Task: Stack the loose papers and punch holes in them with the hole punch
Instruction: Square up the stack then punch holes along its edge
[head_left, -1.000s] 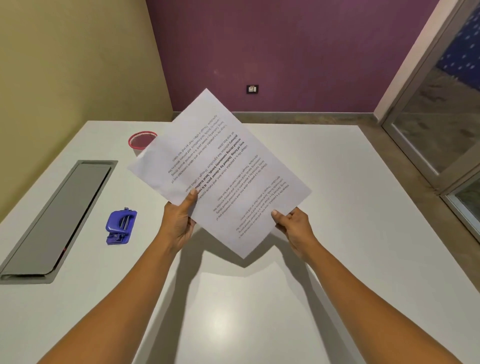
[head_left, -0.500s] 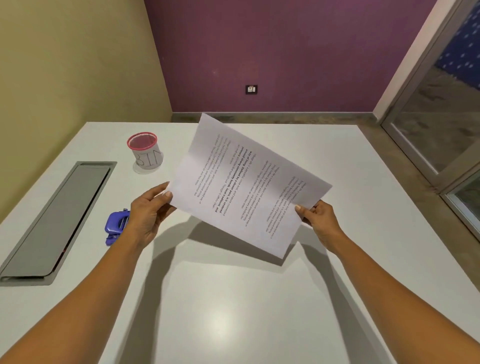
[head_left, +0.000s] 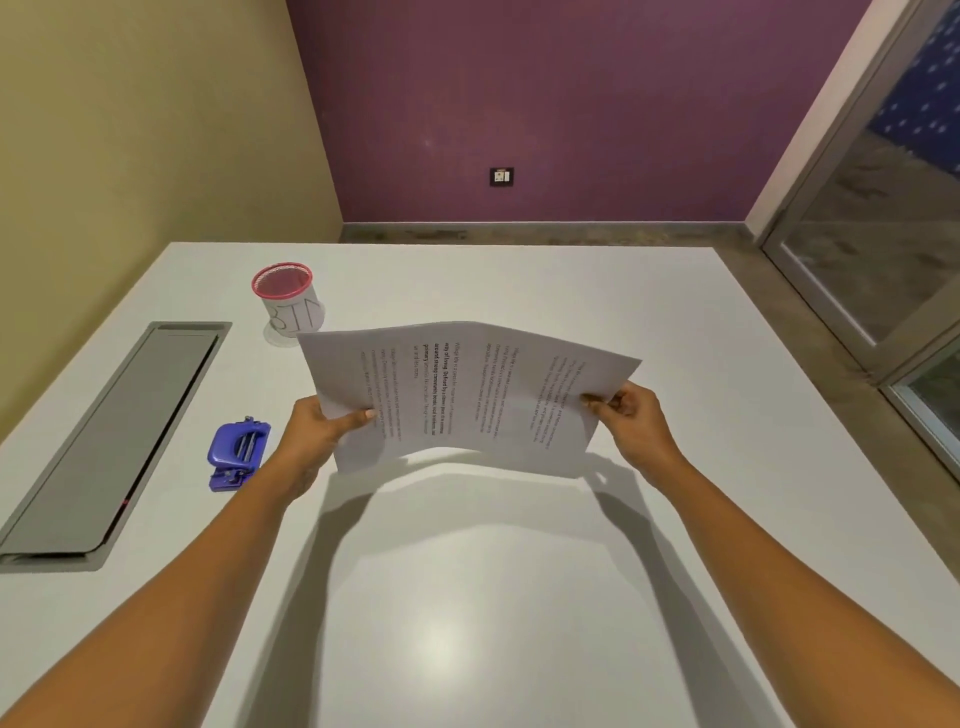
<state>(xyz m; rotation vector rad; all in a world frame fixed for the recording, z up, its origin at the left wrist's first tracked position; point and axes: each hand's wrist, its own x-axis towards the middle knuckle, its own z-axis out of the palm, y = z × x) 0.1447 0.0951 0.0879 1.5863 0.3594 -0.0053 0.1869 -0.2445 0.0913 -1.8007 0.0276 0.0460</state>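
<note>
Both hands hold a stack of white printed papers (head_left: 467, 389) above the white table (head_left: 519, 597), long side across, slightly bowed upward in the middle. My left hand (head_left: 317, 436) pinches the stack's left short edge, thumb on top. My right hand (head_left: 631, 415) pinches the right short edge. How many sheets the stack has cannot be told. A blue hole punch (head_left: 236, 454) lies on the table to the left of my left hand, apart from it.
A pink-rimmed mesh cup (head_left: 288, 299) with a white label stands at the back left, just behind the papers' left corner. A grey recessed cable hatch (head_left: 114, 441) runs along the table's left side. A glass door (head_left: 883, 234) is at the right.
The papers have turned from diagonal to lying crosswise and come lower. My left hand let go for a moment and now grips the left edge; my right hand moved right.
</note>
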